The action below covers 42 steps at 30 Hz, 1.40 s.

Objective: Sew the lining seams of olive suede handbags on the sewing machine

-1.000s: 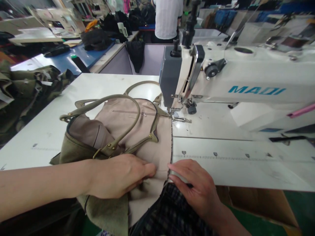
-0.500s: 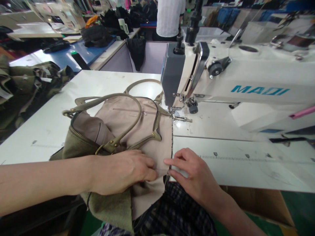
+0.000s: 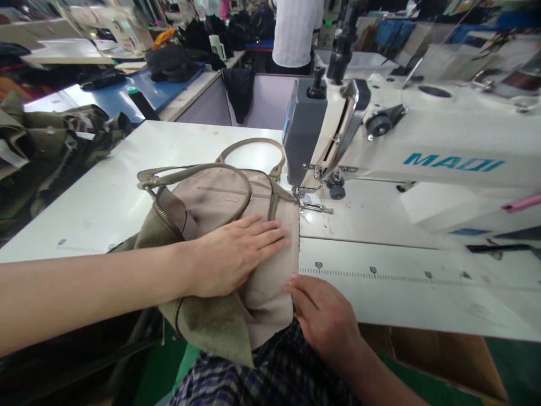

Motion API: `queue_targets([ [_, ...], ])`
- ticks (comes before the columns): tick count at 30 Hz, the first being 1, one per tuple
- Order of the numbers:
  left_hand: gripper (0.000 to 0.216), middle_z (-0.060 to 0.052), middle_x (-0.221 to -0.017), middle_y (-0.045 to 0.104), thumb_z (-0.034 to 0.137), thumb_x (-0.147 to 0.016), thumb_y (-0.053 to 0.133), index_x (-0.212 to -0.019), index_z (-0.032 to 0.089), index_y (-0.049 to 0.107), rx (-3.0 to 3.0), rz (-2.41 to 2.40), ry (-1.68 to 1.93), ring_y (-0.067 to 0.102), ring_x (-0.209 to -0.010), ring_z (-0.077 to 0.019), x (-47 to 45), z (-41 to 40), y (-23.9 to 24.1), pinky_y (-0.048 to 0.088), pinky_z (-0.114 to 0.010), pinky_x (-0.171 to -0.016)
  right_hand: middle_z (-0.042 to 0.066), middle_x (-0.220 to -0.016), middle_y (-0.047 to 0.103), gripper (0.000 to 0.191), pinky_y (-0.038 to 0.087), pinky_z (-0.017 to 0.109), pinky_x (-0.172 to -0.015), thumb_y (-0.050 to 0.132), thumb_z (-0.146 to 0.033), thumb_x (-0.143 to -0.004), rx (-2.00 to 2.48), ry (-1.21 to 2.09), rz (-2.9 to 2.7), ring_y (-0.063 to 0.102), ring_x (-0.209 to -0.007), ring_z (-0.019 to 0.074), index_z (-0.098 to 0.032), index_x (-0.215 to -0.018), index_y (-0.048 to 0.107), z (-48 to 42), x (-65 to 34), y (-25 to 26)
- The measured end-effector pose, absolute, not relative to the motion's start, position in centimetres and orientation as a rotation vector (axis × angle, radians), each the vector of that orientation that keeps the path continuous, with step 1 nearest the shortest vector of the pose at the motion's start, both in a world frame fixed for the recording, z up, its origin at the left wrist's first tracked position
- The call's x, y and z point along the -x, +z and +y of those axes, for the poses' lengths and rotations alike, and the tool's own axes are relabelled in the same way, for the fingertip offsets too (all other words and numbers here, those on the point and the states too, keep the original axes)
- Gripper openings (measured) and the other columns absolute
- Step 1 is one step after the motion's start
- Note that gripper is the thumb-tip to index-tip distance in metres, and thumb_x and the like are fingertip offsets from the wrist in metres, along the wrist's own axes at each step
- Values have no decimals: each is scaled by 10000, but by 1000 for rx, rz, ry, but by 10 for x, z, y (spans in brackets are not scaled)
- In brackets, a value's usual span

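Observation:
An olive handbag [image 3: 215,324] with a beige lining [image 3: 279,265] and two strap handles lies across the machine table, its lining facing up. Its right edge runs up to the presser foot of the sewing machine [image 3: 304,135]. My left hand [image 3: 249,248] rests flat on the lining, fingers stretched toward the right edge and partly over a handle [image 3: 198,169]. Lower down, my right hand [image 3: 321,304] pinches the lining's raw edge between thumb and fingers. What lies under the lining there is hidden.
A ruler scale [image 3: 372,275] is printed along the white table [image 3: 59,203]. Olive fabric pieces [image 3: 46,152] are heaped at the left. A dark thread cone [image 3: 141,104] stands behind. A person in a white shirt [image 3: 296,34] is at the back. A cardboard box [image 3: 443,361] sits below the table.
My left hand has moved up and right and flattened on the lining. My right hand has closed on the edge. The bag's left side has shifted inward to the right.

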<state>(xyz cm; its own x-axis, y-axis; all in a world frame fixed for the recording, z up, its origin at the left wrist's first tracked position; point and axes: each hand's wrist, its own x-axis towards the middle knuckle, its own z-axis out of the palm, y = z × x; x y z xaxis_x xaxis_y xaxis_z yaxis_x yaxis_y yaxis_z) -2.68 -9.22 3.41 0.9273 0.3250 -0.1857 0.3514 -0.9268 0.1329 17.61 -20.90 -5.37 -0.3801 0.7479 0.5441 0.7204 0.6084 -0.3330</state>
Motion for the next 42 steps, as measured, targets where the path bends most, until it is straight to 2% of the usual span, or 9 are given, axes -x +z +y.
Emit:
queue_targets([
  [2,730,-155,-1515,388,179,-757,586,-1452,116,373,-2941,571,-306,447,-1328,-337,24,-85,33,246,-503,-1156,119,-961,722,259,606,368,-767,439,-87,-957,1149,51,-2156,699,-886,241,-140,-1015,686,-211,-178,-54],
  [5,558,-142,-1403,526,226,-784,583,-1328,132,509,-2996,533,-319,458,-1311,-303,21,-79,33,71,-498,-1209,107,-973,724,256,614,361,-793,452,-73,-943,1135,111,-2152,704,-910,238,-152,-1033,678,-213,-180,-51],
  [7,501,-132,-1428,506,220,-803,572,-1294,129,539,-3007,418,-337,396,-1367,-274,18,-76,34,22,-440,-1222,106,-1010,721,294,608,364,-843,431,-54,-925,1116,164,-2162,691,-977,237,-157,-1050,677,-215,-182,-47],
  [12,688,-110,-1481,456,201,-787,621,-1443,142,422,-2867,407,-475,456,-1305,-282,4,-72,35,319,-368,-1096,104,-1038,717,295,573,383,-948,449,-75,-916,1050,264,-2190,640,-1115,248,-140,-1092,676,-218,-183,-39],
  [18,674,-91,-1524,399,272,-806,644,-1441,172,440,-2885,452,-633,500,-1245,-293,-17,-81,40,338,-419,-1036,75,-947,748,256,552,344,-969,418,-130,-1004,922,241,-2270,698,-987,200,-139,-1041,671,-208,-199,-39],
  [24,671,-48,-1548,359,230,-839,615,-1472,168,400,-2843,459,-666,494,-1255,-286,-22,-66,40,347,-405,-1002,68,-995,744,267,526,313,-985,403,-185,-1027,897,306,-2337,670,-1062,176,-152,-1112,653,-194,-214,-35],
  [30,380,-22,-1404,551,389,-966,505,-1313,264,597,-2720,512,-752,419,-1363,-272,-22,-59,63,157,-485,-1165,55,-1002,727,338,500,328,-998,340,-171,-1041,1004,145,-2286,648,-1065,184,-178,-1069,677,-185,-200,-52],
  [33,437,-65,-1368,579,469,-973,466,-1327,245,592,-2695,579,-797,438,-1353,-286,-22,-60,70,216,-498,-1153,60,-1046,711,326,485,335,-1013,355,-143,-1016,1010,129,-2315,630,-1084,196,-164,-1133,659,-175,-199,-54],
  [42,413,-1,-1410,528,360,-908,566,-1317,309,588,-2736,617,-650,308,-1441,-282,-18,-22,51,17,-599,-1182,102,-1055,699,280,514,383,-988,406,-77,-973,948,72,-2438,623,-1087,235,-114,-1106,648,-136,-207,-49],
])
